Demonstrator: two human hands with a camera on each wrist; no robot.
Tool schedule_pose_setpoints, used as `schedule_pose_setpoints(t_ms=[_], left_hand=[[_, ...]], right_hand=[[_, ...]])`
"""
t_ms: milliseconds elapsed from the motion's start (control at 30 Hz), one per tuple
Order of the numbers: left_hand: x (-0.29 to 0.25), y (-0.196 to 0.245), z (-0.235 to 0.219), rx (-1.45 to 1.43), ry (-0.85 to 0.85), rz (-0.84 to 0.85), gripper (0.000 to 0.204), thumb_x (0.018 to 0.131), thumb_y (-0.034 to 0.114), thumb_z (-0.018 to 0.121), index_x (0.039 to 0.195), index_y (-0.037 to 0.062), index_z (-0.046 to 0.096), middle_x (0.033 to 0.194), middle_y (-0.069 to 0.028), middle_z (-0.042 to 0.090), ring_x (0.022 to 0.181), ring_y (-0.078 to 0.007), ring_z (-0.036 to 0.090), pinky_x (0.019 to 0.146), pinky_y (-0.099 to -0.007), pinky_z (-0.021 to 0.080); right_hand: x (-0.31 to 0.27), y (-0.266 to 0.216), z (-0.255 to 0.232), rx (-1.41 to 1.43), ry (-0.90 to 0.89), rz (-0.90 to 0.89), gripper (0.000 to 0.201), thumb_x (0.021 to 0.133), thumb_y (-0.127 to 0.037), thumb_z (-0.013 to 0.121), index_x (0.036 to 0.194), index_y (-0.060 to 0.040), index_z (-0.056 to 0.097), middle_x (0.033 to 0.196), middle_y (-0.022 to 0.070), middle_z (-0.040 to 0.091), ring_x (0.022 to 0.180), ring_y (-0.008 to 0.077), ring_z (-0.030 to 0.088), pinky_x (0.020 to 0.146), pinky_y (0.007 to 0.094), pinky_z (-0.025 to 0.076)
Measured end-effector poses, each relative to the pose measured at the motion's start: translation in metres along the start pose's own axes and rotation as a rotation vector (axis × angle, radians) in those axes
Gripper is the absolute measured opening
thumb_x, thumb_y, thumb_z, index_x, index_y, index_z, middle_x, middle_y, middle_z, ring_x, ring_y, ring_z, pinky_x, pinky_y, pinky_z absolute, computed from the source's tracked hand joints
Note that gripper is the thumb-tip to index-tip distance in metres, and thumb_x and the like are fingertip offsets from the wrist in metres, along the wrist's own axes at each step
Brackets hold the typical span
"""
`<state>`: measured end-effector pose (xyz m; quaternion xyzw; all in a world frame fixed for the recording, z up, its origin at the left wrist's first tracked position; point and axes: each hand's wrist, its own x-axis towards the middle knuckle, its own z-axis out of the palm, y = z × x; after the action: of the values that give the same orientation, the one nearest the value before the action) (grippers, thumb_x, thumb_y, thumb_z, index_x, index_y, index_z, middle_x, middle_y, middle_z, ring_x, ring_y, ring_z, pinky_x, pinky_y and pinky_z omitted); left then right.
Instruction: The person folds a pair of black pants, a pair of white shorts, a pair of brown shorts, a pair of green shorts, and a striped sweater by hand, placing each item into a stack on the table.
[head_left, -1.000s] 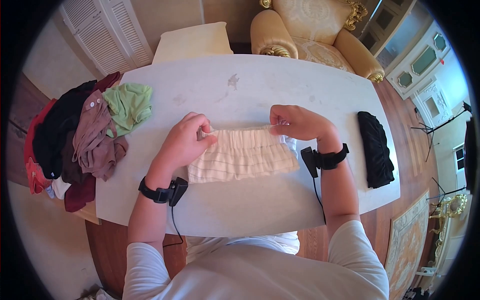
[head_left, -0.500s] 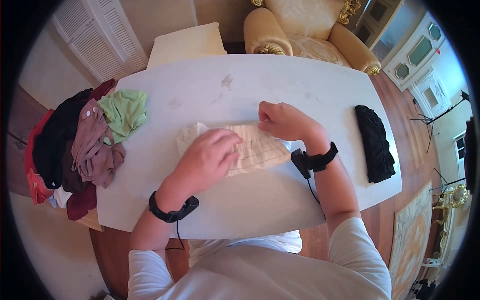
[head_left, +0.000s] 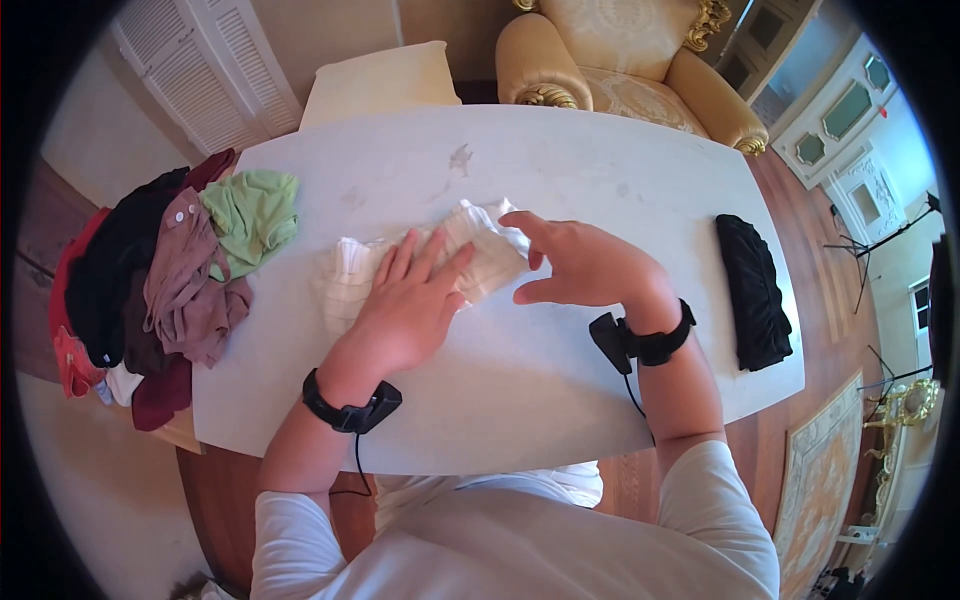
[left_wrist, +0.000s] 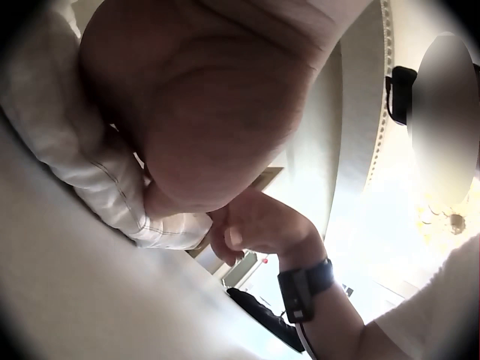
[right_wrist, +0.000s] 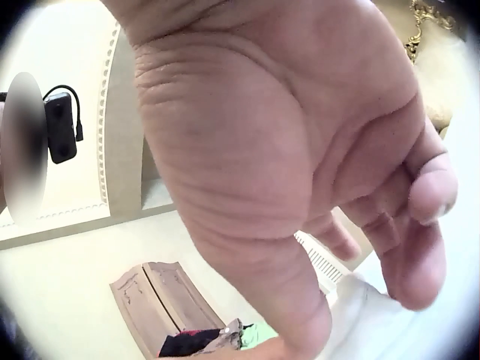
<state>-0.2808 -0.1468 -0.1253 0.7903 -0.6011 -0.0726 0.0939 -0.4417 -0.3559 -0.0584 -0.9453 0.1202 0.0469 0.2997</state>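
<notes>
A cream garment (head_left: 492, 262) with thin stripes and gathered fabric lies bunched on the white table (head_left: 540, 400). My left hand (head_left: 405, 310) rests on the middle of it, fingers straight and spread over the cloth. In the left wrist view, the folded garment (left_wrist: 112, 187) shows as a thick layered roll beside the palm. My right hand (head_left: 595, 265) is at the garment's right end, thumb and fingers apart, with nothing between them. The right wrist view shows the right palm (right_wrist: 285, 142) with its fingers loosely bent.
A pile of clothes stands at the table's left edge, with a mauve garment (head_left: 190, 290) and a light green one (head_left: 255, 215) on top. A folded black garment (head_left: 752, 290) lies near the right edge. Beyond the table are an armchair (head_left: 630, 90) and a cream-covered surface (head_left: 380, 85).
Both hands pinched the garment's top edge at first. The left hand let go and now lies flat on it; the right has released it too. The garment has shifted left and is more bunched.
</notes>
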Motion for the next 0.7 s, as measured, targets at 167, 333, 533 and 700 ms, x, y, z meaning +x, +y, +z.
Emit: schedule_pose_setpoints(t_ms=[167, 333, 533, 700], left_hand=[[0.002, -0.008, -0.004, -0.051, -0.022, 0.009, 0.060, 0.111, 0.038, 0.047, 0.166, 0.0203, 0.034, 0.173, -0.0180, 0.023, 0.159, -0.0444, 0.018, 0.130, -0.0526, 0.015], [0.001, -0.009, -0.003, -0.063, -0.024, -0.006, 0.062, 0.111, 0.044, 0.046, 0.167, 0.0204, 0.032, 0.174, -0.0189, 0.022, 0.159, -0.0453, 0.017, 0.130, -0.0530, 0.014], [0.000, -0.010, 0.000, -0.040, -0.024, 0.007, 0.066, 0.109, 0.047, 0.046, 0.168, 0.0209, 0.029, 0.174, -0.0194, 0.019, 0.159, -0.0463, 0.016, 0.130, -0.0540, 0.013], [0.000, -0.012, 0.003, 0.012, -0.058, 0.035, 0.069, 0.108, 0.048, 0.049, 0.169, 0.0217, 0.027, 0.175, -0.0186, 0.015, 0.161, -0.0452, 0.013, 0.130, -0.0542, 0.011]], right_hand=[[0.022, 0.016, 0.024, 0.146, 0.177, -0.104, 0.067, 0.090, -0.009, 0.074, 0.151, -0.0081, 0.046, 0.101, 0.0148, 0.072, 0.082, 0.0291, 0.071, 0.077, 0.0371, 0.056], [0.025, 0.004, 0.025, 0.379, 0.096, -0.003, 0.065, 0.092, -0.005, 0.069, 0.152, -0.0077, 0.044, 0.097, 0.0151, 0.070, 0.070, 0.0210, 0.070, 0.067, 0.0336, 0.055], [0.023, 0.000, 0.021, 0.379, -0.013, 0.051, 0.062, 0.094, -0.008, 0.066, 0.152, -0.0062, 0.044, 0.090, 0.0141, 0.071, 0.061, 0.0214, 0.068, 0.063, 0.0337, 0.055], [0.029, 0.020, 0.033, 0.100, 0.043, 0.095, 0.055, 0.095, -0.013, 0.066, 0.146, -0.0031, 0.048, 0.089, 0.0167, 0.074, 0.058, 0.0251, 0.068, 0.062, 0.0380, 0.056]])
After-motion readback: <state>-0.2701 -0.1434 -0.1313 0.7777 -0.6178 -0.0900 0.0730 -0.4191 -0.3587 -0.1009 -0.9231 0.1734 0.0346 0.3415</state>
